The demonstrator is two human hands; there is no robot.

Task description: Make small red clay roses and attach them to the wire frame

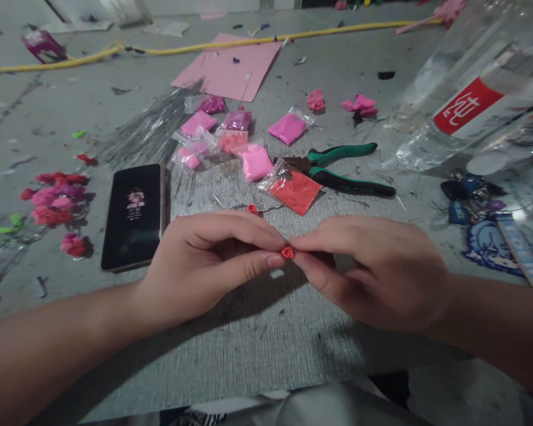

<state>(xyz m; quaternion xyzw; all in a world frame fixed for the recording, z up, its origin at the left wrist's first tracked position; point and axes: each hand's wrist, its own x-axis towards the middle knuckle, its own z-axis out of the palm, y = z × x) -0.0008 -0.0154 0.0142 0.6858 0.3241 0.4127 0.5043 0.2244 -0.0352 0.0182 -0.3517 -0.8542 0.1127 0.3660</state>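
Observation:
Between my fingertips is a small red clay flower [287, 252], its petals rolled like a rosebud. My left hand [213, 251] pinches it from the left with thumb and forefinger. From the other side, the thumb and forefinger of my right hand [368, 263] press on it as well. Just beyond my hands lies a twisted wire with a tiny red clay bud [252, 208] on it. A bag of orange-red clay [296, 192] rests beside the green-handled pliers [344, 168], partly over their jaws.
Several bags of pink and purple clay [255, 161] lie mid-table near a bundle of silver wires [148, 127]. Left are a phone [132, 216] and finished clay flowers [57, 198]. Plastic bottles [466, 112] and a keychain cluster [493, 242] lie right. A yellow cable [204, 44] crosses the back.

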